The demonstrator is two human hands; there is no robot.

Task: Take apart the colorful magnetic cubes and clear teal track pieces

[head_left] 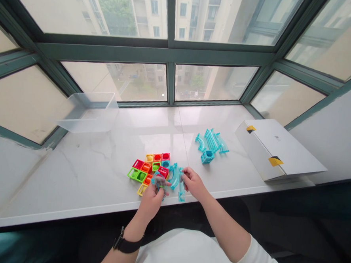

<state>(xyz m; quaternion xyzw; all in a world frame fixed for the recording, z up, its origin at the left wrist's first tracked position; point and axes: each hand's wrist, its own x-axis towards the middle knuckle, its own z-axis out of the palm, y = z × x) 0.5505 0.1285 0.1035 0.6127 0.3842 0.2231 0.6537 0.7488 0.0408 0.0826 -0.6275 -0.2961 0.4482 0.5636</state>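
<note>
My left hand (153,197) is closed around a clear, bluish plastic piece (159,181), its exact shape partly covered by my fingers. In my right hand (193,182), a straight translucent blue track piece (181,190) is pinched near its upper end. Between the hands lies a curved translucent blue track piece (174,176) on the counter. Several colourful hollow toy blocks (146,168) in red, orange, green and yellow sit just beyond and left of my left hand, which hides some of them.
On the white counter (80,173), more blue track pieces (212,141) and a blue cube block (207,157) lie farther right. A clear plastic bin (88,120) stands at the back left. A white box (281,148) leans at the right, and windows rise behind.
</note>
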